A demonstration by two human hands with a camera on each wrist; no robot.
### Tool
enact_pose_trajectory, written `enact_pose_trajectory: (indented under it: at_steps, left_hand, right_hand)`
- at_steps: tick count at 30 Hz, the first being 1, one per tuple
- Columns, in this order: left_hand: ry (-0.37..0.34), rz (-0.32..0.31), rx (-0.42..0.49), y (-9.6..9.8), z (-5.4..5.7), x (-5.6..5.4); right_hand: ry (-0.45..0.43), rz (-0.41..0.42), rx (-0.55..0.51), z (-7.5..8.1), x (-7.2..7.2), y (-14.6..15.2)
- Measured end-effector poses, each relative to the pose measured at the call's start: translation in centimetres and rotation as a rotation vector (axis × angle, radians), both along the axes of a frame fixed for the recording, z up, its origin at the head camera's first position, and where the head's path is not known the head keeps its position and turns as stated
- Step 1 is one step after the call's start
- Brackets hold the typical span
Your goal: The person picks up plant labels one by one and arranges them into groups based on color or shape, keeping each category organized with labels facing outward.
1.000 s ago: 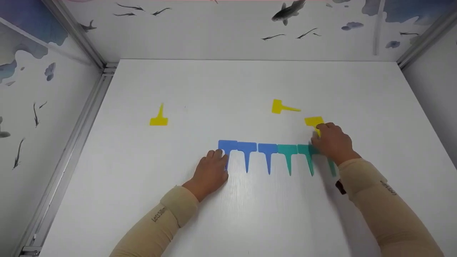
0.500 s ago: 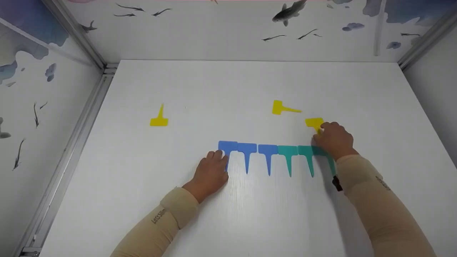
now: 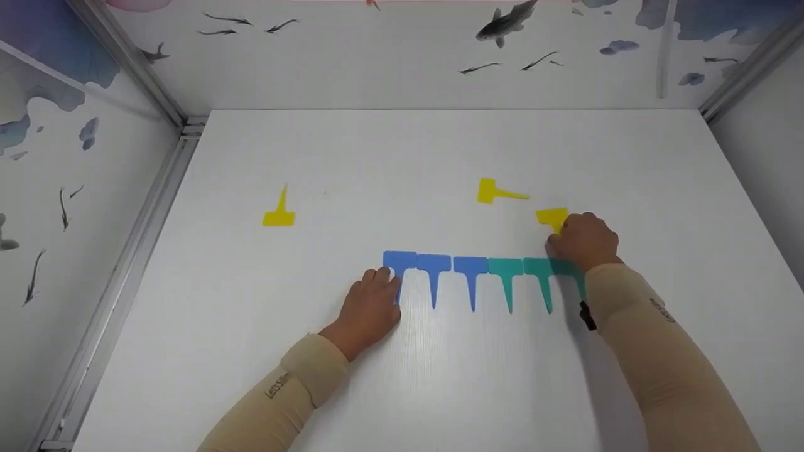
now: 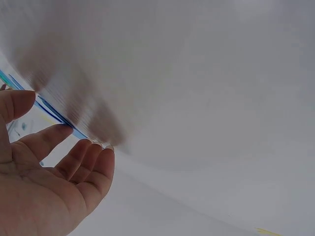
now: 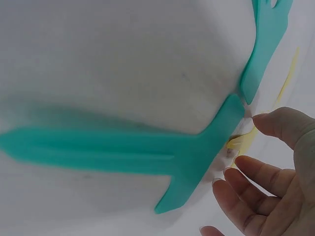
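Note:
Several T-shaped plant labels, blue then green, form a row on the white table. In the head view my left hand [image 3: 369, 306] rests at the row's left end, fingertips on the leftmost blue label [image 3: 400, 258]. Its fingers are loosely bent, the thumb apart from them, in the left wrist view. My right hand [image 3: 588, 240] reaches over the rightmost green label [image 5: 192, 152] to a yellow label [image 3: 550, 216] lying flat. Thumb and index finger stand apart on either side of the yellow stem [image 5: 237, 142], in the right wrist view. The hand partly hides that stem.
A second yellow label [image 3: 486, 190] lies sideways beyond the row, and another [image 3: 279, 218] lies at the left with its stem pointing away. White panels [image 3: 389, 69] with painted fish stand behind and left of the table [image 3: 188, 282].
My right forearm has swung slightly left, while the right hand stays by the yellow label. The left hand keeps its place on the blue label. The head view has tilted slightly.

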State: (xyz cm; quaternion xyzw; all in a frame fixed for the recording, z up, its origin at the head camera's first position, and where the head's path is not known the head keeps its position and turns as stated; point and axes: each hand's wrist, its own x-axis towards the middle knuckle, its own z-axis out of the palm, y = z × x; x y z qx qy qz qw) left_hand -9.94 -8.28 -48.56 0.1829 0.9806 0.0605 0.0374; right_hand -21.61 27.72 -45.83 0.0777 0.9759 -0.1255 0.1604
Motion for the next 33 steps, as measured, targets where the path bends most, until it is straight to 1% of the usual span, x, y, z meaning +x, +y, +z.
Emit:
enact_pose_trajectory:
  at_steps: [4, 9, 14, 16, 21, 25, 33]
  left_hand:
    - [0.014, -0.004, -0.011, 0.0, 0.0, 0.1]
    - [0.018, -0.009, -0.015, -0.1, 0.0, 0.3]
    - [0.01, -0.009, 0.018, -0.2, -0.1, 0.1]
    - [0.019, -0.013, 0.029, -0.2, -0.1, 0.1]
    - [0.037, -0.019, 0.024, -0.2, -0.2, 0.0]
    - [0.016, -0.016, 0.02, -0.2, 0.0, 0.0]
    - [-0.019, -0.004, 0.026, -0.1, 0.1, 0.1]
  right_hand:
    - [0.023, -0.003, -0.005, 0.0, 0.0, -0.2]
    - [0.016, 0.003, -0.007, 0.5, 0.0, -0.4]
    - [0.006, 0.069, 0.034, 1.0, -0.2, -0.3]
    - [0.005, 0.094, 0.053, 1.0, -0.5, -0.2]
    - [-0.012, 0.113, 0.071, 0.7, -1.0, 0.1]
    - [-0.023, 0.122, 0.068, 0.6, -1.3, 0.4]
    - [-0.065, 0.104, 0.046, 1.3, -1.1, 0.0]
